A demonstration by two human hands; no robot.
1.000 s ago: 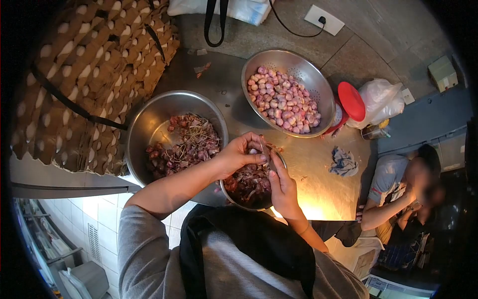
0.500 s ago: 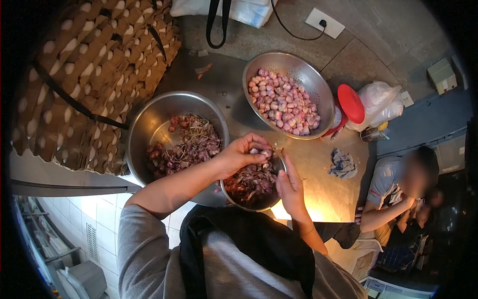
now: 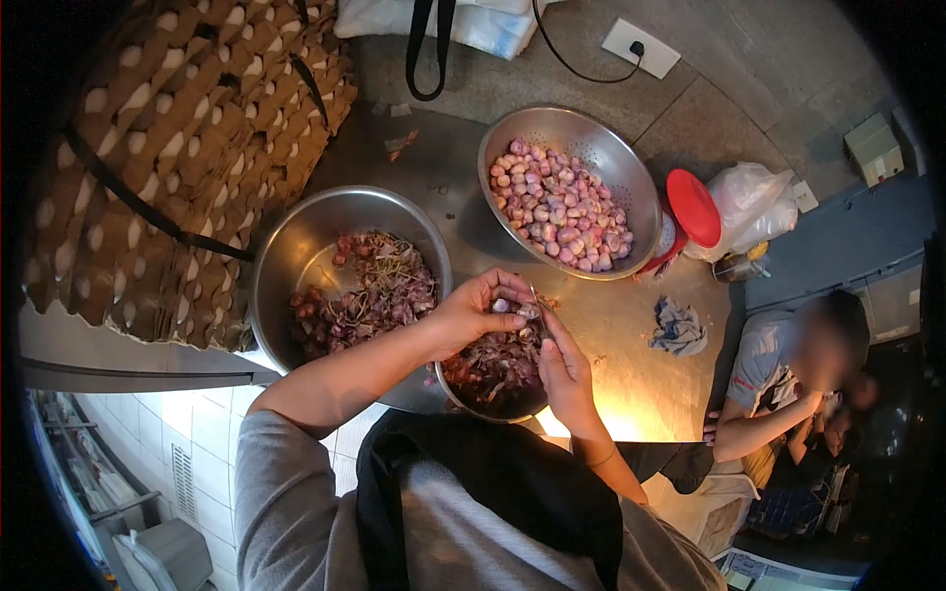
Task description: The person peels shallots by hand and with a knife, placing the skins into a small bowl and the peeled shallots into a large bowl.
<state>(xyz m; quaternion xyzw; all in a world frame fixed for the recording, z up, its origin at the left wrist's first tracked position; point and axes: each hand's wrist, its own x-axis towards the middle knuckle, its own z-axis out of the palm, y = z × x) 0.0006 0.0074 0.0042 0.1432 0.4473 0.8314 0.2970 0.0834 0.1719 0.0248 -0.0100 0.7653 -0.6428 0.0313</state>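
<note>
My left hand [image 3: 481, 313] pinches a small shallot [image 3: 501, 306] above a metal bowl [image 3: 461, 396] of reddish-purple skins [image 3: 491, 362]. Close beside it, my right hand [image 3: 565, 366] is closed on a small knife [image 3: 535, 294], whose thin blade points up toward the shallot; its handle is mostly hidden by the fingers. Left of my hands stands a large steel basin [image 3: 286, 231] with unpeeled shallots and dry skins [image 3: 379, 295] in it. A steel colander [image 3: 631, 163] beyond my hands holds many peeled pink shallots [image 3: 562, 207].
Stacked egg trays [image 3: 187, 167] tied with black straps stand at the left. A red-topped scale [image 3: 694, 207], a plastic bag [image 3: 749, 202] and a crumpled cloth [image 3: 678, 325] are on the right. Another person [image 3: 759, 369] sits at the table's right edge.
The knife blade has come up beside the shallot, with my right hand shifted slightly left. My left hand stays over the bowl, its fingers slightly turned.
</note>
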